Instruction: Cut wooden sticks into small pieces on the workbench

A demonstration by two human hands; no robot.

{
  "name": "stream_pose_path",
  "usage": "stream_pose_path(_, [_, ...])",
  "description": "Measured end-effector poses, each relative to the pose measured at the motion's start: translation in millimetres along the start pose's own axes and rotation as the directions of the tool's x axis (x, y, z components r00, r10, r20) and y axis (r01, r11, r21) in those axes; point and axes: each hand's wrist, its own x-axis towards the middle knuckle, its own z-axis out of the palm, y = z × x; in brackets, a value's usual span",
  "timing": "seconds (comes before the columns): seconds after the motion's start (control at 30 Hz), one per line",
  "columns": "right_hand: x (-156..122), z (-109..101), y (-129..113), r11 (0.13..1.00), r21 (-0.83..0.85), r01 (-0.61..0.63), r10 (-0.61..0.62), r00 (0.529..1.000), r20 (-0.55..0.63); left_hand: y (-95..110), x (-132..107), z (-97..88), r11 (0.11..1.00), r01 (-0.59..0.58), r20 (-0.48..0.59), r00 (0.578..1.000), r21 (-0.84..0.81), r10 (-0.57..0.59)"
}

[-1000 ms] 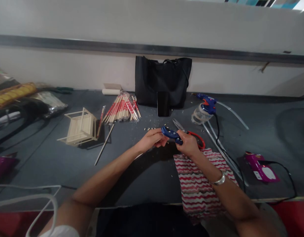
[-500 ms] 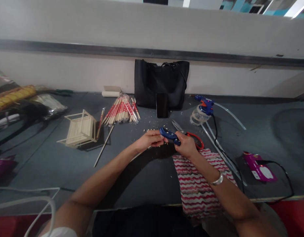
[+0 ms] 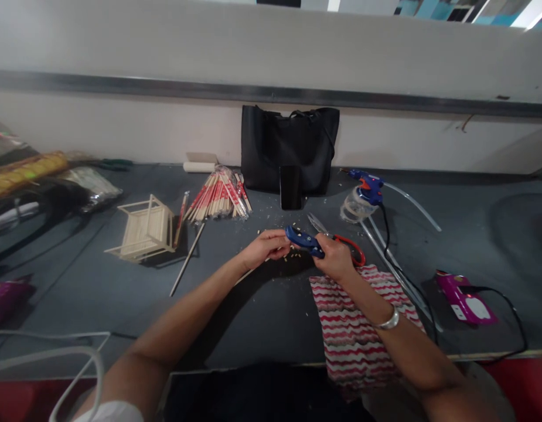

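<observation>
My right hand (image 3: 334,257) is wrapped around the handles of a blue hand cutter (image 3: 302,239), whose head points left. Closed at the cutter's head, my left hand (image 3: 267,247) pinches a thin wooden stick (image 3: 248,276). The stick's tail slants down below my left wrist; its other end is hidden by my fingers and the tool. Small cut wooden bits (image 3: 296,256) lie scattered under and around both hands. Just behind my right hand rest scissors (image 3: 350,245) with red-orange handles.
A small wooden stick frame (image 3: 141,231), a loose stick (image 3: 187,261) and red-wrapped chopsticks (image 3: 220,196) lie left. A black bag (image 3: 288,146) with a phone (image 3: 290,187) stands behind. To the right are a glue gun (image 3: 370,186), glue sticks (image 3: 398,272), a striped cloth (image 3: 354,334) and a purple box (image 3: 466,299).
The left fingers have curled in slightly against the cutter's head, and more of the wooden bits below show. The right hand keeps its grip; the whole view has shifted very slightly.
</observation>
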Motion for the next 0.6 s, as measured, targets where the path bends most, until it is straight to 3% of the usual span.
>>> stream_pose_path(0.17, [1.6,0.9,7.0,0.994,0.055,0.097,-0.089,0.988,-0.126,1.4,0.0,4.8,0.994,-0.112,-0.086,0.99,0.016,0.113])
stream_pose_path(0.6, [2.8,-5.5,2.5,0.998,0.026,0.056,-0.055,0.998,-0.043,-3.0,-3.7,2.2,0.964,-0.178,-0.08,0.977,0.199,0.197])
